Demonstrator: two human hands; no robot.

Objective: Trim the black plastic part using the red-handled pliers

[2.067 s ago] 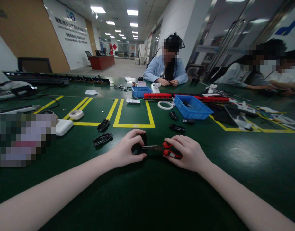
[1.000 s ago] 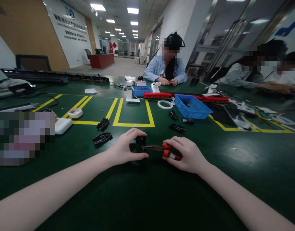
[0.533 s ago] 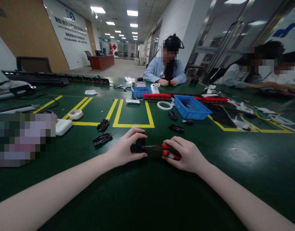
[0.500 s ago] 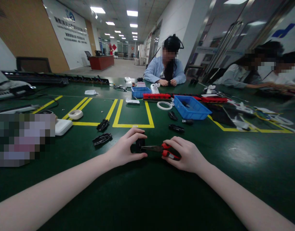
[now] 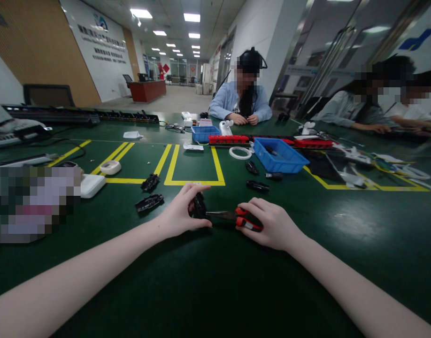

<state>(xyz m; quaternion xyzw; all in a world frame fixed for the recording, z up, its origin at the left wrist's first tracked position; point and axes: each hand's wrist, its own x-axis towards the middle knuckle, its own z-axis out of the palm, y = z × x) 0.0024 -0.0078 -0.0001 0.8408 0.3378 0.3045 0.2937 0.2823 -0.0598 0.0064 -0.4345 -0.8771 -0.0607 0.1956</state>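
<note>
- the left hand (image 5: 183, 211) has its grip curved partway closed, fingers above and thumb below, around a black moulded plastic part (image 5: 198, 205); some of that part is hidden in the palm.
- the right hand (image 5: 268, 220) is wrapped around the handles of metal long-nosed pliers with red and black handles (image 5: 233, 215); its grip is closed on them, though the handles sit slightly spread.
- the tips of the pliers meet the right edge of the part, just above the worktop (image 5: 215, 281); whether they pinch anything there i cannot tell.
- judging by this, work on the held part is under way and unfinished: it is in the hand, with the pliers at it, and nothing visibly loose beside it.
- left of the hands lie two rough black plastic pieces (image 5: 149, 203), apart from each other and open-looking; they may be already worked, but that is a guess.
- beyond the hands, to the right, three small black pieces (image 5: 257, 186) lie out of hand, near a blue plastic bin (image 5: 286, 166) with something dark inside; whether these are done or left is unclear.
- farther out, a person in a light blue shirt (image 5: 220, 104) sits across the worktop.
</note>
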